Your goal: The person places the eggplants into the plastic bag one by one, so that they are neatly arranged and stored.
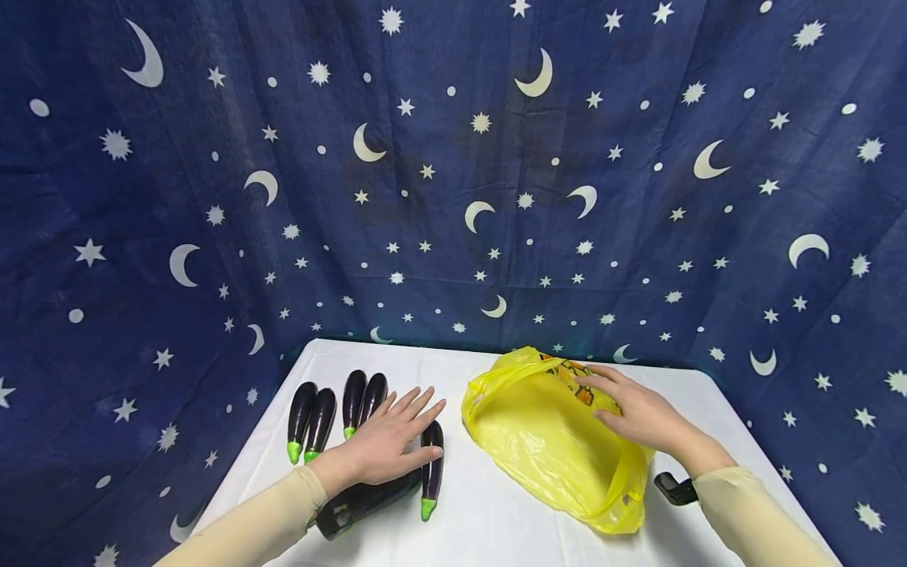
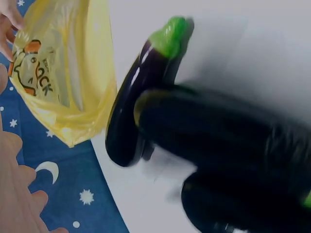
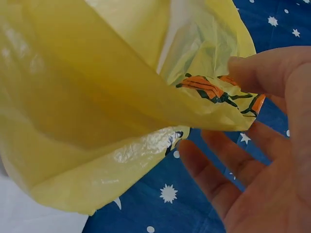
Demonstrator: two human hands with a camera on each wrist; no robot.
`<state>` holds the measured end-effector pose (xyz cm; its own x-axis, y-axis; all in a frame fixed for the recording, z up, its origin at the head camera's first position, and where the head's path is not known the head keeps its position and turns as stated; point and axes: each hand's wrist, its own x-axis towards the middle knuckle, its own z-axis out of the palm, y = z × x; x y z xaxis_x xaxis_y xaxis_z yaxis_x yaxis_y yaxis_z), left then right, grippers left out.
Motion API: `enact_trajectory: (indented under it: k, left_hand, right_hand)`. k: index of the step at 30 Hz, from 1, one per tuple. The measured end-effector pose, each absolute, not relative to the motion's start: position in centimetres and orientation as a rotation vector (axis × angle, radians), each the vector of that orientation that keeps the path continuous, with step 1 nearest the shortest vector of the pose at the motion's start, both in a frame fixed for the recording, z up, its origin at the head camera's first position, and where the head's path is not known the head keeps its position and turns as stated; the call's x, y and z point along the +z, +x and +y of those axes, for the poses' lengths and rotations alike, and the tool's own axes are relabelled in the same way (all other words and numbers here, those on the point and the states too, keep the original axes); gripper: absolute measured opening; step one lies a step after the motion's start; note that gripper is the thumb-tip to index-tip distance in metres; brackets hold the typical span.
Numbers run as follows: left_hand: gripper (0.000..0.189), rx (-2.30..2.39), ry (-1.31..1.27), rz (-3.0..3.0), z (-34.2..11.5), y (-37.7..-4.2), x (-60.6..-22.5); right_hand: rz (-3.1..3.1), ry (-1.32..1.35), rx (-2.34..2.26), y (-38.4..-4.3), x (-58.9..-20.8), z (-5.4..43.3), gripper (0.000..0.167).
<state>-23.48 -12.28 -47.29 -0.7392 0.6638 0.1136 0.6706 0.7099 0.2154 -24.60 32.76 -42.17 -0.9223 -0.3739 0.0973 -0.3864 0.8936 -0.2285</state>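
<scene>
Left hand: palm down, fingers extended and spread, grasping nothing. Sits above the eggplants; thumb crosses the upper part of a glossy purple-black eggplant with bright green cap in the head view, can't tell if it touches.

Right hand: at the right far rim of a thin yellow plastic carrier bag. Thumb and fingers apart, on either side of the film in the right wrist view; no pinch or clenching visible. Light contact can't be ruled out.

Bag lies right of the eggplants, mouth gaping, inside visible, orange-and-black cartoon print on its far side. The single eggplant is between the bag and the other eggplants, cap toward the person.

Under the left wrist: a dark eggplant lying at an angle, partly hidden. Left wrist view shows two big dark eggplants up close, shaded; one overlaps the single eggplant there. Further left: a middle pair of eggplants, then a leftmost pair of eggplants, caps toward the person.

Long cream sleeves on both arms. Black device at the right wrist. Everything's on a white-covered counter. Behind: navy cloth backdrop, pale moons, stars, dots.
</scene>
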Motion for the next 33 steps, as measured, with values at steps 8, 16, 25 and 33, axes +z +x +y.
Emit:
enact_trajectory:
  k: [8,16,25,33]
  left_hand:
    - [0.075,-0.49,-1.135,-2.899,-11.8,-22.4,-48.2]
    - [0.074,-0.541,-1.133,-2.889,-11.5,-21.5,-48.7]
    - [0.074,-0.696,-1.072,-2.908,-11.8,-20.5,-48.4]
    - [0.077,-0.725,-1.015,-2.898,-12.5,-20.4,-48.8]
  right_hand:
    - [-3.089,0.56,0.43,-25.4,-42.6,32.7,0.069]
    - [-3.181,0.503,0.501,-25.7,-42.8,32.6,0.082]
    - [-3.175,0.552,0.569,-25.6,-42.6,33.0,0.086]
    - [-3.187,0.51,0.59,-25.9,-42.3,33.6,0.089]
